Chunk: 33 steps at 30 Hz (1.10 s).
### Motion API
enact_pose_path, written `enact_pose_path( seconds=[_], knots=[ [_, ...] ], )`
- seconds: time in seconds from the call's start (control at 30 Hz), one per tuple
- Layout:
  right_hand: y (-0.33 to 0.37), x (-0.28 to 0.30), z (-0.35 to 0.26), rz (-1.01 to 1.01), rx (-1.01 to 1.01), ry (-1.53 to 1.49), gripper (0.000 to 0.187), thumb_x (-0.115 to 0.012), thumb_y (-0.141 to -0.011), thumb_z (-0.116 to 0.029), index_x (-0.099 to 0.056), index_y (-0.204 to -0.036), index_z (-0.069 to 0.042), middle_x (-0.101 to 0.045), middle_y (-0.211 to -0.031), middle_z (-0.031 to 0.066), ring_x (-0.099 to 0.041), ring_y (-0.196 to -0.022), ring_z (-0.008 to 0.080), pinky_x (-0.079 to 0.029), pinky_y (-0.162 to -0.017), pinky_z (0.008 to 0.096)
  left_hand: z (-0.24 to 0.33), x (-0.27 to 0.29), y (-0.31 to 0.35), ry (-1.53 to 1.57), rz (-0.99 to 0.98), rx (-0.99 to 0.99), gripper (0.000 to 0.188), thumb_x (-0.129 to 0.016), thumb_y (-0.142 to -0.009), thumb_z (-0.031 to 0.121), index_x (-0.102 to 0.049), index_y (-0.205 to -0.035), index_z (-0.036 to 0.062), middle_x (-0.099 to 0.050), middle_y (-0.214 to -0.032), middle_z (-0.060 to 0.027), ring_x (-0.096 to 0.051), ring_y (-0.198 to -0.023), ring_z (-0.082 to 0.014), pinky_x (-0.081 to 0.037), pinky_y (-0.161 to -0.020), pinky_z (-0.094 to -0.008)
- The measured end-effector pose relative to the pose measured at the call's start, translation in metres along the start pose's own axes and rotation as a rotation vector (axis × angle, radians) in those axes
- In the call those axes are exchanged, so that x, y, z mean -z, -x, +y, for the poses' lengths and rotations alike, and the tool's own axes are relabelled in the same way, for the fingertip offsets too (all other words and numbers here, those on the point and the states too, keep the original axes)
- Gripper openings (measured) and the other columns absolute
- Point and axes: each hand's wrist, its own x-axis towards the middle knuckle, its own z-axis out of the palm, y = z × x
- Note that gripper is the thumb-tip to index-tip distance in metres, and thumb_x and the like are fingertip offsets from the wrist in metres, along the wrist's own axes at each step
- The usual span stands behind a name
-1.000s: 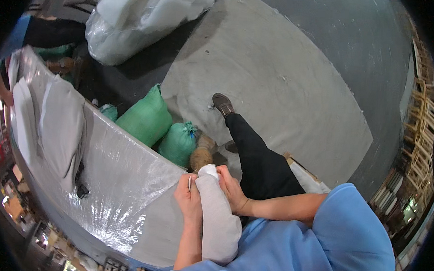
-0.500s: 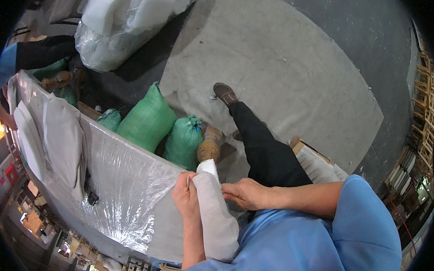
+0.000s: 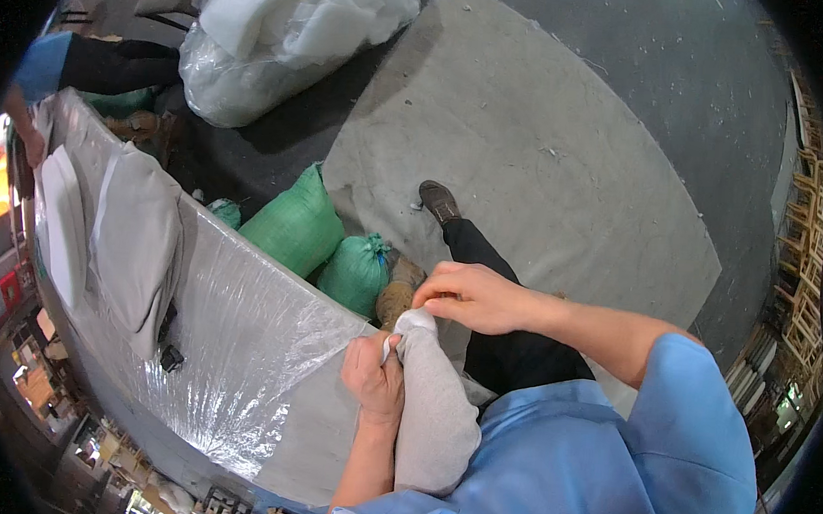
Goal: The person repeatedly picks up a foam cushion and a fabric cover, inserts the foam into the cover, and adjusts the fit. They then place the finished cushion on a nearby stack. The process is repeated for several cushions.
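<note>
A long grey fabric cover (image 3: 433, 421), plump with filling, lies against my blue shirt and points away from me. White padding (image 3: 416, 321) sticks out of its far end. My left hand (image 3: 373, 374) is closed on the cover's edge, pinching it beside that opening. From the right, my right hand (image 3: 479, 296) reaches over the end, its fingers bent and pressed to the white padding. The fingertips are partly hidden there.
At my left stands a table (image 3: 240, 341) wrapped in clear film, with grey cushion pieces (image 3: 136, 233) on it. Green sacks (image 3: 294, 221) sit beyond its edge. A big plastic-wrapped bundle (image 3: 264, 54) lies farther off. Another person (image 3: 105, 62) stands at the far left. Wooden frames (image 3: 803, 250) line the right.
My right hand has moved from the cover's right side up and over its white end. My left hand still grips the edge. The view has shifted slightly.
</note>
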Motion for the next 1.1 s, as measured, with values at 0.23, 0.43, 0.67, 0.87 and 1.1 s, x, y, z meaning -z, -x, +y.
enact_pose_path(
  seconds=[0.23,0.43,0.67,0.87,1.1],
  knots=[
    [-0.05,0.004,-0.01,-0.356,0.032,0.01,0.025,-0.074,-0.094,-0.029,-0.077,-0.103,-0.005,-0.071,-0.093,0.0107,-0.068,-0.088,0.0243,-0.053,-0.078,0.0395,0.002,-0.001,0.0,0.022,0.075,-0.035,0.01,-0.079,-0.089,0.007,-0.069,-0.089,0.0061,-0.06,-0.076,-0.0094,-0.056,-0.069,-0.0296,-0.044,-0.062,-0.0408],
    [-0.046,0.011,-0.023,-0.36,0.025,0.001,0.022,-0.077,-0.093,-0.024,-0.075,-0.097,-0.002,-0.072,-0.088,0.0071,-0.066,-0.084,0.017,-0.052,-0.076,0.0339,0.016,-0.002,-0.003,0.032,0.068,0.007,0.009,-0.077,-0.09,0.007,-0.068,-0.089,0.0051,-0.059,-0.077,-0.0094,-0.056,-0.071,-0.0292,-0.044,-0.064,-0.0407],
    [-0.03,0.012,0.006,-0.317,-0.127,-0.215,0.023,-0.076,-0.094,-0.024,-0.074,-0.091,-0.001,-0.073,-0.085,0.0085,-0.066,-0.08,0.0193,-0.052,-0.073,0.0364,0.028,-0.019,-0.017,0.106,0.013,0.122,0.014,-0.067,-0.101,0.013,-0.066,-0.091,0.0027,-0.062,-0.082,-0.0111,-0.06,-0.081,-0.0298,-0.047,-0.074,-0.0404],
    [-0.034,-0.003,-0.007,-0.117,-0.315,-0.007,0.026,-0.071,-0.097,-0.027,-0.072,-0.089,-0.002,-0.071,-0.08,0.0075,-0.066,-0.075,0.0208,-0.05,-0.064,0.0362,0.018,-0.022,-0.027,0.15,-0.203,0.411,0.028,-0.06,-0.105,0.018,-0.058,-0.085,-0.0018,-0.059,-0.079,-0.0201,-0.057,-0.074,-0.0386,-0.047,-0.07,-0.0452],
    [-0.047,-0.029,0.028,0.041,-0.848,-0.479,0.01,-0.071,-0.092,-0.01,-0.072,-0.089,-0.001,-0.068,-0.075,0.009,-0.062,-0.06,0.02,-0.048,-0.049,0.0386,0.01,-0.029,-0.047,0.021,-0.417,0.469,0.032,-0.061,-0.104,0.021,-0.058,-0.085,-0.0037,-0.062,-0.081,-0.0257,-0.057,-0.072,-0.0427,-0.046,-0.068,-0.0495]
  ],
)
